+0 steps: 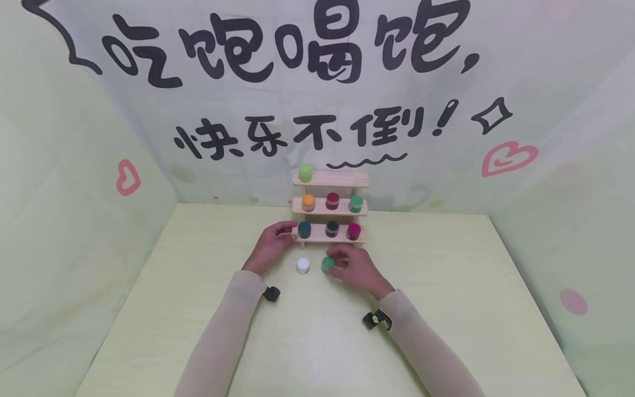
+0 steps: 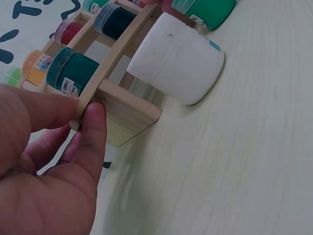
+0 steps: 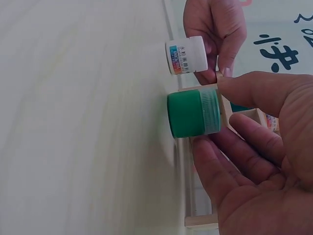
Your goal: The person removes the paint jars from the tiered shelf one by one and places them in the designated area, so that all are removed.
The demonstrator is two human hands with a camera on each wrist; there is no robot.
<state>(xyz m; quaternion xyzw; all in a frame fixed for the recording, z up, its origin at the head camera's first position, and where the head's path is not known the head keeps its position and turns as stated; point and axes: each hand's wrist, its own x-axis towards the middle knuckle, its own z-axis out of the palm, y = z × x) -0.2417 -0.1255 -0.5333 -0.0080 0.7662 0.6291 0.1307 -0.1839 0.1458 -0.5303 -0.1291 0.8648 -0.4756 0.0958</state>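
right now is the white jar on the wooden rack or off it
Off it: the head view shows the white jar standing upright on the table, in front of the wooden rack.

I could pass over the table [image 1: 317, 342] between the sleeves [image 1: 223, 331]; the white jar [image 1: 303, 265] and green jar [image 1: 327, 266] partly block the shelf [image 1: 320, 207].

Rack [image 1: 337, 179]: pale pinkish wood. Top tier of rack: light green jar [image 1: 305, 173]. Middle tier of rack: orange jar [image 1: 308, 203], dark red jar [image 1: 333, 200], mid-green jar [image 1: 356, 204]. Bottom tier of rack: dark teal jar [image 1: 304, 230], near-black jar [image 1: 332, 229] (bluish in the left wrist view), magenta jar [image 1: 354, 231]. In front of rack: white jar [image 1: 302, 265] bearing a multicoloured label [image 3: 179, 59], bright green jar [image 3: 188, 113]. Behind rack: whitish backdrop [image 1: 278, 96] printed with black lettering [image 1: 314, 119] and pink heart outlines [image 1: 510, 161]. Beneath rack: pale yellow tabletop [image 1: 307, 342], faint streaked grain.
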